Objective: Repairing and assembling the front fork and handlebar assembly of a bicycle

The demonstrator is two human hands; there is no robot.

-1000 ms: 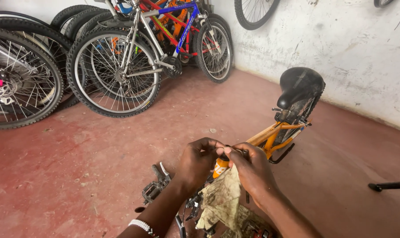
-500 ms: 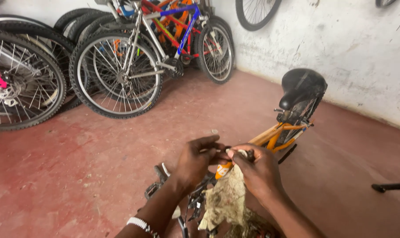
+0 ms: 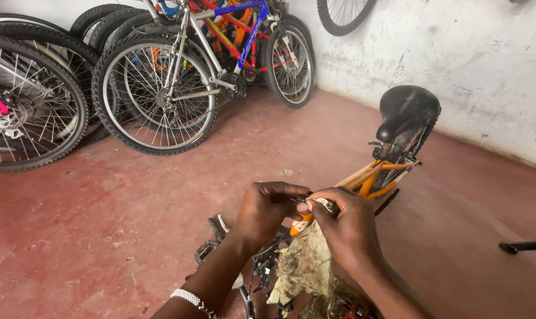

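An orange bicycle frame [image 3: 371,176] with a black saddle [image 3: 406,109] stands in front of me, its rear pointing away. My left hand [image 3: 267,211] and my right hand [image 3: 346,227] meet above the frame, fingertips pinched together on a small part and a thin cable [image 3: 303,204]. A dirty, pale rag [image 3: 306,266] hangs below my right hand, which grips its top. A black pedal [image 3: 208,248] sticks out at the lower left of the frame. A white beaded band is on my left wrist.
Several bicycles [image 3: 179,77] lean in a row against the back wall at upper left, big spoked wheels [image 3: 26,112] facing me. A wheel [image 3: 342,12] hangs on the white wall. A black bar [image 3: 525,246] lies on the red floor at right.
My hands have stayed pinched together over the frame, shifting only slightly. The view has tilted a little, so the bicycle sits lower and more central.
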